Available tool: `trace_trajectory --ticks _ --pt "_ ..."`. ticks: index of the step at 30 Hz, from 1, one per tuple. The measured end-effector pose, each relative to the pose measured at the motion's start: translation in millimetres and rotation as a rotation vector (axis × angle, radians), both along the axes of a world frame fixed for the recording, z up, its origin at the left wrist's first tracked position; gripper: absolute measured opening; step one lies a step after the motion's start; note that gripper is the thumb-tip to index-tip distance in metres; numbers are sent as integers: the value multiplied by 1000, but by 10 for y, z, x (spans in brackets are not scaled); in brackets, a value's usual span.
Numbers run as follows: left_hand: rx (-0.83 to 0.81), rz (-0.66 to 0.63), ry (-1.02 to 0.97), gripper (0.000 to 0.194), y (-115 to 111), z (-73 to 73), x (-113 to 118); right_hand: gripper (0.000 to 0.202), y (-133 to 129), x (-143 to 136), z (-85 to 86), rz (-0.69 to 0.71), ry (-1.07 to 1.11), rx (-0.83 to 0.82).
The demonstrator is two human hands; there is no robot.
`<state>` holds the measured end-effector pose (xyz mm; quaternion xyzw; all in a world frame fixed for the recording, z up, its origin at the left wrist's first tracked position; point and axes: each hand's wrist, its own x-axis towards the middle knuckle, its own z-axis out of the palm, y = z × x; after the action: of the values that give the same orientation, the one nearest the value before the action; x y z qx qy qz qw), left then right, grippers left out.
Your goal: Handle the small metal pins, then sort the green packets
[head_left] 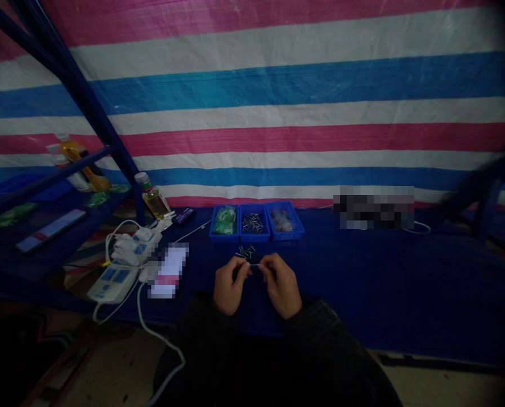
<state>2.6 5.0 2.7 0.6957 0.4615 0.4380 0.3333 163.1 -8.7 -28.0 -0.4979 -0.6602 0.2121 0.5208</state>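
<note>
Over the blue tabletop, my left hand [229, 285] and my right hand [283, 285] face each other, each pinching one end of a thin metal rod [255, 264]. The rod lies roughly level between the fingertips. Just beyond my fingers is a loose pile of small metal pins [246, 252]; their exact kind is too small to make out. Behind it stand three blue trays side by side. The left tray [224, 238] holds green plastic-wrapped pieces, the middle tray [255, 238] more metal pins, and the right tray [286, 236] clear plastic-looking pieces.
Left of my hands lie a phone [169, 271] with a lit screen and a white power strip [115, 282] with plugs and cables. A bottle [152, 198] stands behind them. A blue metal post [95, 118] rises at left. Striped sheeting [277, 135] hangs behind the table.
</note>
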Motion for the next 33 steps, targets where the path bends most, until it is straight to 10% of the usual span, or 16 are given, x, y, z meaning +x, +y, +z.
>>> trace_trajectory --ticks 33 --pt "-5 -111 37 22 -12 13 13 15 -28 -11 113 85 -17 35"
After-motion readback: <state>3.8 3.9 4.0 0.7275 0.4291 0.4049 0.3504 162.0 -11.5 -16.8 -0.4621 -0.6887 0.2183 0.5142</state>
